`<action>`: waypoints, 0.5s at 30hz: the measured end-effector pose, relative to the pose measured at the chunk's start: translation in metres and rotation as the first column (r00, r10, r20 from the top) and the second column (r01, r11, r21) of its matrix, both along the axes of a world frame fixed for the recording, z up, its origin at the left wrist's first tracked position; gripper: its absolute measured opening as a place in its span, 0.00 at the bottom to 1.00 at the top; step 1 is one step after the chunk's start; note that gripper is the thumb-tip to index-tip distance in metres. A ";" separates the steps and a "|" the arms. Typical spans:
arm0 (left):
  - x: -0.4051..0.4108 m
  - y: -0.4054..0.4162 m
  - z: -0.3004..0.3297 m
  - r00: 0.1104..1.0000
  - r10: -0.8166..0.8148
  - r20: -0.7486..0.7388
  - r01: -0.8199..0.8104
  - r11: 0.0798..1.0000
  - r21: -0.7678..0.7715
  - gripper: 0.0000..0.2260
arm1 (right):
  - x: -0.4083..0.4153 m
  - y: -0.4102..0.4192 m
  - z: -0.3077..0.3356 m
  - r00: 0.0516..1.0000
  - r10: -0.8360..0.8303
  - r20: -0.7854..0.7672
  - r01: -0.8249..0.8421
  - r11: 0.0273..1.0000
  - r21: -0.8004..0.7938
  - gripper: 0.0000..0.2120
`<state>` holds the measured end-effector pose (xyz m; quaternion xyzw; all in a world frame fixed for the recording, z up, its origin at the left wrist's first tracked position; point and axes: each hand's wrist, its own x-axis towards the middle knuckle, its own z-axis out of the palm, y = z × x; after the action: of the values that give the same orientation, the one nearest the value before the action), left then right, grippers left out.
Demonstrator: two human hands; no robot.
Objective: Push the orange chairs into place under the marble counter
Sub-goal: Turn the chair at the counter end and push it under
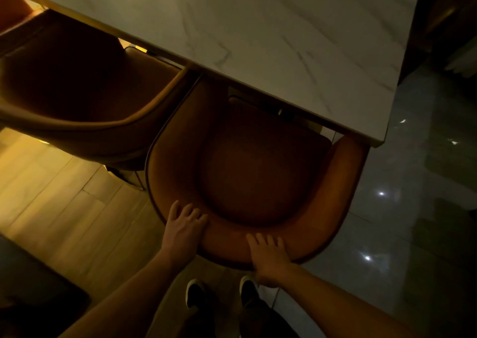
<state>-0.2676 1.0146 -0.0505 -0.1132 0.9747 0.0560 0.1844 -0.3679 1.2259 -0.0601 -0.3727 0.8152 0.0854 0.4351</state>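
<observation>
Chair (258,180), orange, sits with its front tucked under the marble counter (258,28), seat partly showing. Left hand (184,228) and right hand (268,255) both lie flat on its curved backrest, fingers spread, clamped on nothing. Second chair (77,79) stands just beside, to the left, also partly under.

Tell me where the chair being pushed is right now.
In the head view, centre frame: the near orange chair sits partly under the marble counter, right of a second chair.

Chair seat front (258,105) under marble counter (258,28)
</observation>
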 end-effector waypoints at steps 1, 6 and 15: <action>0.000 0.000 0.000 1.000 -0.001 0.008 0.001 1.000 0.000 0.18 | -0.001 0.001 0.000 1.000 0.006 0.014 -0.006 1.000 0.001 0.44; -0.003 0.000 0.001 0.997 -0.004 0.073 0.005 1.000 -0.013 0.20 | -0.006 -0.002 -0.002 0.995 0.077 0.058 -0.078 0.997 0.018 0.44; -0.013 0.005 0.014 0.980 -0.077 0.183 0.093 0.992 -0.081 0.25 | -0.011 0.001 -0.009 0.990 0.110 0.087 -0.109 0.994 -0.016 0.46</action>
<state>-0.2809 1.0193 -0.0369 -0.0840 0.9596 -0.0060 0.2686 -0.3793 1.2272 -0.0692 -0.4225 0.7741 0.0883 0.4630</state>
